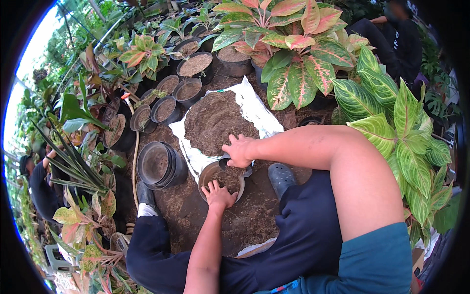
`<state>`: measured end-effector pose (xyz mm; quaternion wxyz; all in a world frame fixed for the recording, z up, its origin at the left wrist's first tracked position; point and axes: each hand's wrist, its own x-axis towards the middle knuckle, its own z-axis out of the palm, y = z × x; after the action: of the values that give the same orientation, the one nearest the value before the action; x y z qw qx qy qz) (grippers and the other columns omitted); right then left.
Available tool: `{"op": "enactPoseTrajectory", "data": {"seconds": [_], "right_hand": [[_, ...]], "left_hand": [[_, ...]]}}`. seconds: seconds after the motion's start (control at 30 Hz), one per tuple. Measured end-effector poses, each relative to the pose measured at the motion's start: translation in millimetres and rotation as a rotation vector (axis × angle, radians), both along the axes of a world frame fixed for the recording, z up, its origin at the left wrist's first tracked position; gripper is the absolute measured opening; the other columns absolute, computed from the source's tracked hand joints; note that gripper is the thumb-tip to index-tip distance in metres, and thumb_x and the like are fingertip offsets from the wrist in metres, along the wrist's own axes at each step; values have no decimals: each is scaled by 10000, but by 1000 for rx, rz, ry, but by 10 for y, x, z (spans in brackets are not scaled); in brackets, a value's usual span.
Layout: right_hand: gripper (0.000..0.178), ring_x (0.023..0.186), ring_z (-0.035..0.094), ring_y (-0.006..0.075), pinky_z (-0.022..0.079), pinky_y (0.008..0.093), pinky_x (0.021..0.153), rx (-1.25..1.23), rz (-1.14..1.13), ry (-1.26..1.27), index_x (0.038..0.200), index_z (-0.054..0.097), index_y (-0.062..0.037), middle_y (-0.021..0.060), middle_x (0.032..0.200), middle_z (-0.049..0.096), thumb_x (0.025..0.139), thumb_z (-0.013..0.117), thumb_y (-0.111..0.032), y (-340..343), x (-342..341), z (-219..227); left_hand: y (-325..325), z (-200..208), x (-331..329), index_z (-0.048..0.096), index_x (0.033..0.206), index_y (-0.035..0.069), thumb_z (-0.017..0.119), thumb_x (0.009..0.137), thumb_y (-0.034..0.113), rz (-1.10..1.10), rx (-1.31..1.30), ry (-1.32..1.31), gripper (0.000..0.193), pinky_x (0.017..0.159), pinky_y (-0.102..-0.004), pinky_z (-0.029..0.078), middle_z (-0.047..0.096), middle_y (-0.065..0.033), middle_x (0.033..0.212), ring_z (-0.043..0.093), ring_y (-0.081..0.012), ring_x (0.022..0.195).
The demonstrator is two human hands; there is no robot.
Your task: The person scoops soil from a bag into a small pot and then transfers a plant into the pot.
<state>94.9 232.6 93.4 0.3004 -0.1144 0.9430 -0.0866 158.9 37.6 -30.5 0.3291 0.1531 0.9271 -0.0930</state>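
Observation:
Between my legs stands a round pot (202, 182) with brown soil mix (230, 180) in it. My left hand (220, 197) rests at its near rim, fingers spread over the soil. My right hand (240, 151) grips a small dark cup-like container (223, 162) above the far side of the pot. The container is tilted, and the hand partly hides it. Just beyond, a white sack (259, 111) lies opened out under a broad heap of soil mix (215, 122).
A stack of black pots (156, 164) stands left of the sack. Soil-filled pots (188, 90) line the far side. A hose (135, 166) runs along the left. Large leafy plants (396, 127) crowd the right. Other people (399, 41) sit at far right and far left (41, 188).

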Motion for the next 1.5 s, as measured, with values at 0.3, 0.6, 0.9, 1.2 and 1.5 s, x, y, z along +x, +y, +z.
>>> {"op": "enactPoseTrajectory", "data": {"seconds": [0.3,0.6,0.9,1.2,1.5], "right_hand": [[793,1394,459,503,400,542,1154,-40,-153,-100,1552,423,-127,325,1540,379,946,629,-594,-19,11,21],[874,1357,530,453,425,482,1143,-121,-419,116,1512,475,-52,333,1490,465,914,584,-681,193,-88,827],[781,1325,559,395,488,450,1067,-333,-886,189,1386,571,16,278,1352,629,909,624,-599,255,490,258],[719,1276,569,306,555,501,931,-777,-1117,-22,1427,491,-46,161,1407,565,873,731,-436,656,1053,-39],[789,1342,534,297,516,540,1023,-863,-1080,-73,1484,442,-59,150,1480,519,841,784,-361,913,1089,326]], "left_hand": [[-16,112,73,632,1457,142,569,955,640,15,43,30,710,1254,-656,55,247,-224,1694,141,-398,1592],[-14,61,92,694,1351,54,636,939,560,78,127,112,654,1245,-642,123,321,-215,1646,224,-395,1552],[-120,-5,120,705,1213,113,737,806,252,276,530,779,432,1090,-554,332,508,-154,1351,437,-347,1338],[-303,140,200,467,1488,123,689,864,57,1108,812,359,666,1105,-501,467,618,-283,1369,610,-453,1274],[-232,246,120,731,1253,30,594,893,46,1002,1032,93,386,585,-367,647,754,-184,1082,761,-245,782]]}}
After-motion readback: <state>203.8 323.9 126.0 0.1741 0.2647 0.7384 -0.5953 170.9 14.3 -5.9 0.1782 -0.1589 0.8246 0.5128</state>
